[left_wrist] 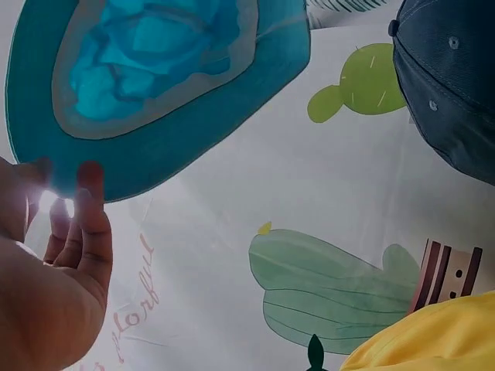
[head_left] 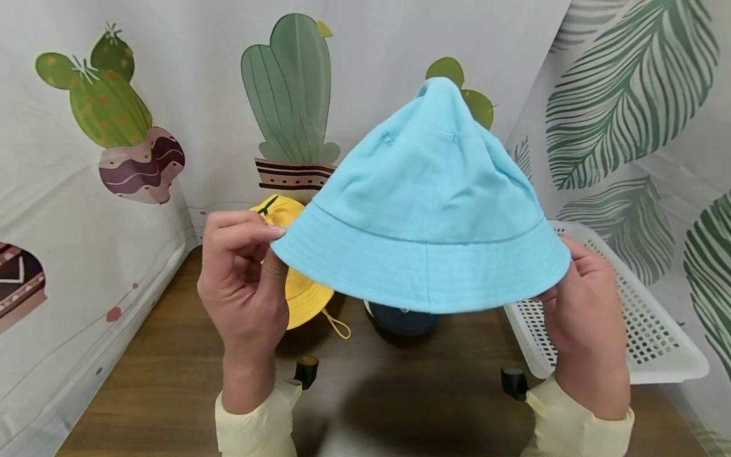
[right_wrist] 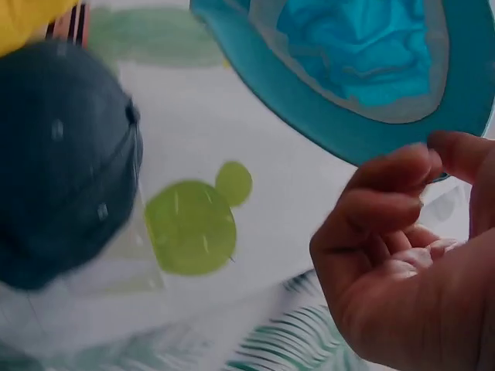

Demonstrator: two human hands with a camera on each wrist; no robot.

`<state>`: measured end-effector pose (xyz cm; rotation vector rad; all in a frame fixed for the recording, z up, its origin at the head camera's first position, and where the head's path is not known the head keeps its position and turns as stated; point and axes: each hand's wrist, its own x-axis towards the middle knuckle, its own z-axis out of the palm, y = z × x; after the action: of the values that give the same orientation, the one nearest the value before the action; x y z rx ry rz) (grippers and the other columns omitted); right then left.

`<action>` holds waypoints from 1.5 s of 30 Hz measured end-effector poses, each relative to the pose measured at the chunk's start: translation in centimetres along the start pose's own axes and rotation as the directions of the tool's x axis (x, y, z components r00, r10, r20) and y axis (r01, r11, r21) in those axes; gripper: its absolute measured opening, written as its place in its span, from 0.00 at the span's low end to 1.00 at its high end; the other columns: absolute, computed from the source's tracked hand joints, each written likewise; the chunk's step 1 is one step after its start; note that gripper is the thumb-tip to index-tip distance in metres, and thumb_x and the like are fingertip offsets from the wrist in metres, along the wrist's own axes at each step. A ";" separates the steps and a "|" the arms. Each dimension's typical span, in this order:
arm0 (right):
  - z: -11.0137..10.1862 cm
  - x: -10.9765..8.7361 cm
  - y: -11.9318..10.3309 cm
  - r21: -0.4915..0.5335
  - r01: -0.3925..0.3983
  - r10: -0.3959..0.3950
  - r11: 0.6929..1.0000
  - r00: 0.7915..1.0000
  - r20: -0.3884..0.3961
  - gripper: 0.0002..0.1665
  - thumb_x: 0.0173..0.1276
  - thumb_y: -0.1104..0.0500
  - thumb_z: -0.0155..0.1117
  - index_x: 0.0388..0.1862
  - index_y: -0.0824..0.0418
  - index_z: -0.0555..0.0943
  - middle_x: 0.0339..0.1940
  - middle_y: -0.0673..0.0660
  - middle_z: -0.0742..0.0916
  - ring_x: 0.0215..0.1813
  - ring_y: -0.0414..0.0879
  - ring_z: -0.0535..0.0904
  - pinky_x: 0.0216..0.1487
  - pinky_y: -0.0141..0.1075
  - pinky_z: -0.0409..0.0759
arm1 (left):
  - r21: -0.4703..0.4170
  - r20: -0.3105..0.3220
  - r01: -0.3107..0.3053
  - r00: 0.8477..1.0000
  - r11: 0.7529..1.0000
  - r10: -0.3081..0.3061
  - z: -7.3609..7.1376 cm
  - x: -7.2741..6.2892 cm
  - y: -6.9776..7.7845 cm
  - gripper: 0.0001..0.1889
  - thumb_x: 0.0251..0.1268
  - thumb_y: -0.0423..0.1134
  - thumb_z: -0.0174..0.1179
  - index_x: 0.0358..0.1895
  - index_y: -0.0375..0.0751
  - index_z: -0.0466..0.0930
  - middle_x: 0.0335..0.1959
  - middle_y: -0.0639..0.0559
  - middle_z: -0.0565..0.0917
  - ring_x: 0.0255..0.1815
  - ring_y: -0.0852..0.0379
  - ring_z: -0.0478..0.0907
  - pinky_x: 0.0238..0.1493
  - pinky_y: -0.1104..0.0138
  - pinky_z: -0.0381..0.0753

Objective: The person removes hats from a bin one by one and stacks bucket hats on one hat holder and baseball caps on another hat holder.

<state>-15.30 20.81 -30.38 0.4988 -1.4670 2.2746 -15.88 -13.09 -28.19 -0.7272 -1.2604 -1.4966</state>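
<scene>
A light blue bucket hat (head_left: 428,209) is held up above the table, crown upward and brim spread wide. My left hand (head_left: 245,279) pinches the brim's left end between thumb and fingers. At the opposite end, my right hand (head_left: 588,311) pinches the brim as well. Both wrist views look up into the underside of the hat (left_wrist: 155,46), where a pale band rings the crumpled inside. Behind the left hand is a yellow hat (head_left: 308,298) with a loop of cord. A dark navy cap (head_left: 402,319) sits behind the blue brim, mostly hidden in the head view.
A white perforated plastic basket (head_left: 657,330) stands at the right of the brown wooden table (head_left: 154,374). White curtains (head_left: 200,76) printed with cacti and leaves hang behind and at the sides. Small dark pieces (head_left: 306,371) stick out beside both wrists.
</scene>
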 end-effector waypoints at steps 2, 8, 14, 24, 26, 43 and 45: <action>-0.4 0.1 0.2 0.079 -0.047 0.038 0.996 0.992 0.116 0.21 0.86 0.68 0.46 0.41 0.68 0.88 0.23 0.52 0.83 0.28 0.43 0.79 0.29 0.33 0.78 | -0.014 -0.005 0.004 1.000 1.000 -0.004 -0.1 0.0 0.0 0.14 0.70 0.29 0.69 0.41 0.16 0.76 0.40 0.38 0.75 0.32 0.56 0.75 0.37 0.74 0.78; -0.3 0.5 0.3 0.399 -0.180 0.077 0.899 0.962 0.262 0.32 0.88 0.66 0.25 0.48 0.77 0.81 0.37 0.64 0.88 0.35 0.53 0.86 0.36 0.40 0.87 | -0.061 0.000 0.032 0.999 0.998 -0.032 -0.5 0.1 -0.1 0.14 0.68 0.26 0.69 0.43 0.15 0.76 0.40 0.37 0.79 0.40 0.49 0.84 0.49 0.66 0.86; 0.9 0.2 0.4 0.448 -0.172 0.114 0.877 0.982 0.154 0.28 0.89 0.61 0.33 0.52 0.74 0.82 0.39 0.63 0.89 0.34 0.50 0.87 0.34 0.35 0.84 | -0.072 -0.020 0.084 0.996 0.994 -0.086 -0.6 0.3 0.0 0.09 0.66 0.20 0.66 0.44 0.13 0.79 0.40 0.37 0.84 0.36 0.50 0.84 0.41 0.70 0.83; 3.3 0.0 1.5 0.231 -0.175 0.171 0.957 0.985 0.034 0.11 0.84 0.68 0.53 0.54 0.70 0.81 0.33 0.57 0.87 0.19 0.43 0.73 0.19 0.26 0.72 | -0.124 -0.063 0.332 0.938 0.935 -0.341 -2.0 0.8 0.3 0.13 0.71 0.25 0.60 0.50 0.13 0.82 0.39 0.34 0.87 0.30 0.49 0.84 0.40 0.63 0.87; 3.7 0.0 1.8 0.183 -0.172 0.173 0.968 0.985 0.012 0.10 0.84 0.67 0.55 0.55 0.68 0.81 0.33 0.56 0.86 0.19 0.43 0.74 0.19 0.26 0.73 | -0.128 -0.073 0.367 0.923 0.921 -0.378 -2.4 0.9 0.2 0.13 0.70 0.25 0.64 0.50 0.14 0.82 0.42 0.32 0.86 0.30 0.49 0.84 0.39 0.64 0.87; 8.5 -0.3 6.1 0.013 -0.212 0.212 0.977 0.976 -0.051 0.07 0.83 0.67 0.55 0.54 0.62 0.78 0.30 0.52 0.78 0.17 0.43 0.70 0.18 0.28 0.65 | 0.033 -0.088 0.470 0.881 0.882 -0.466 -6.0 1.4 -1.8 0.14 0.69 0.24 0.68 0.55 0.23 0.87 0.46 0.37 0.88 0.29 0.53 0.83 0.37 0.69 0.85; 9.1 -0.2 6.6 0.014 -0.223 0.223 0.975 0.974 -0.040 0.06 0.83 0.68 0.55 0.53 0.62 0.77 0.28 0.52 0.78 0.16 0.43 0.70 0.18 0.28 0.65 | 0.036 -0.097 0.481 0.874 0.876 -0.476 -6.8 1.5 -2.2 0.14 0.69 0.24 0.68 0.55 0.23 0.86 0.46 0.37 0.88 0.30 0.53 0.83 0.38 0.70 0.85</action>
<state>-17.64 9.91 -32.08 0.2995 -1.5609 2.4477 -17.34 -20.06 -29.48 -0.3119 -1.4821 -1.8557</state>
